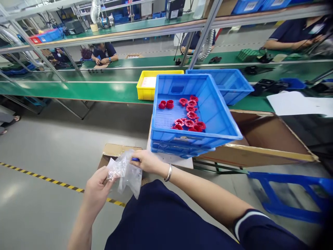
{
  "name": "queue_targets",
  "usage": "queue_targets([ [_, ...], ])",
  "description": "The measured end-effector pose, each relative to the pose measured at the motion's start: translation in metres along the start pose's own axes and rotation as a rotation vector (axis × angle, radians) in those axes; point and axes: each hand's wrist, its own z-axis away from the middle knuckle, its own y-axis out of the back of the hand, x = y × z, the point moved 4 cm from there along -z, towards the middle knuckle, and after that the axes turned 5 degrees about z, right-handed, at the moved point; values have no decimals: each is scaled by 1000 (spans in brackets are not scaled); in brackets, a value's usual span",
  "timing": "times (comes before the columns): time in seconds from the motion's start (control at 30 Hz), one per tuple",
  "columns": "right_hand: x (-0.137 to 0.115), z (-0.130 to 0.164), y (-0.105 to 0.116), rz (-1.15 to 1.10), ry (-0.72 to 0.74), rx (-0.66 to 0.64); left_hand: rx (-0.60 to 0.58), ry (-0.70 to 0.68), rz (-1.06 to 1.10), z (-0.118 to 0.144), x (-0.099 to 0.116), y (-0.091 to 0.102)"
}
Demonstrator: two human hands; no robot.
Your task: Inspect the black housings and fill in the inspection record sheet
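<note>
A: What do the hands have?

B: Both are on a clear bag (127, 173), crumpled, held low over the person's lap. The left hand (97, 189) pinches its lower left corner, grip shut tight on the plastic. The right hand (147, 161) closes on the bag's upper edge, a silver bangle (168, 173) at the wrist. Something small and blue (135, 159) shows at the right fingertips; I cannot tell what it is.

A: And where is the bag next to the blue crate?

B: Below and left of the crate (221, 118), near its front corner but apart from it. The crate tilts toward the person and sits on another blue crate (179, 151) of the same kind. Red parts (191, 114) lie in it, loose: two at the left, the rest in a cluster at the middle.

A: What else is around the crate?

B: Behind it, a yellow bin (145, 92) to the left and a third blue crate (231, 85) to the right, both on the green bench (78, 90). Right of it, an open carton (262, 139). Below it, just behind the bag, a smaller carton (114, 150). Across the bench, other people sit at work; one (104, 52) is far left of the crate.
</note>
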Motion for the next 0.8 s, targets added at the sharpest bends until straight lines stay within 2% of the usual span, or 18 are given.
queue_targets([
  [0.17, -13, 36, 46, -69, 15, 115, 58, -22, -286, 32, 20, 0],
  [0.3, -27, 67, 62, -275, 56, 87, 98, -92, -456, 46, 28, -7],
  [0.4, -35, 82, 66, -412, 81, 99, 109, -52, -441, 50, 30, -11],
  [0.53, -42, 92, 67, -599, 38, -18, 84, 17, -330, 54, 38, -13],
  [0.6, -44, 93, 69, -582, 38, -20, 67, 33, -248, 58, 45, -13],
  [0.7, -49, 95, 72, -441, 66, 20, 64, 55, -154, 66, 53, -13],
  [0.8, -56, 102, 69, -219, 217, 50, 67, 79, -98, 77, 55, -17],
])
